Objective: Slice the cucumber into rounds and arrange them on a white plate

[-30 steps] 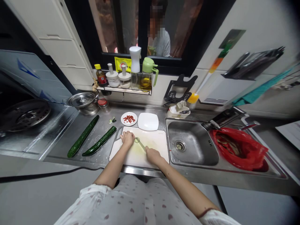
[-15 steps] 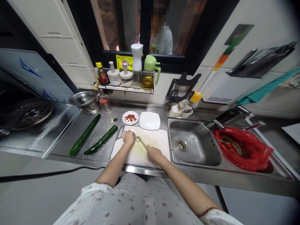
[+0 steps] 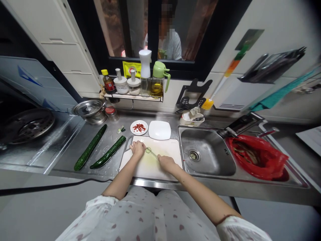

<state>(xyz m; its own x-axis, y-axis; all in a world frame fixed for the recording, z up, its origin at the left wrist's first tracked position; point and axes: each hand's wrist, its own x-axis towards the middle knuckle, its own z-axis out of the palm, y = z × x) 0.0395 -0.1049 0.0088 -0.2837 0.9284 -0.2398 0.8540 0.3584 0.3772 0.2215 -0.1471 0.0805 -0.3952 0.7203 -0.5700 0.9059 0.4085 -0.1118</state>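
On the white chopping board (image 3: 142, 169), my right hand (image 3: 167, 164) is wrapped round the handle of a knife (image 3: 154, 155). The narrow blade points up and left toward my left hand. Beside its tip is a thin round cucumber slice (image 3: 148, 150) with a green rim; I cannot tell if it clings to the blade. My left hand (image 3: 137, 148) rests on the board's left part, fingers curled and pressed down, and whatever is under them is hidden. Two whole-looking cucumbers (image 3: 91, 147) (image 3: 109, 153) lie on the counter to the left.
Behind the board stand a small plate of chopped red pieces (image 3: 138, 127) and a white square dish (image 3: 159, 130). Cut cucumber ends (image 3: 120, 129) lie nearby. A sink (image 3: 209, 167) and red plastic bag (image 3: 258, 159) are to the right. A lidded pot (image 3: 89, 110) and condiment shelf (image 3: 135, 95) stand behind.
The camera view has shifted slightly. The knife blade now looks thinner, turned more edge-on. Both hands stay in about the same places on the board.
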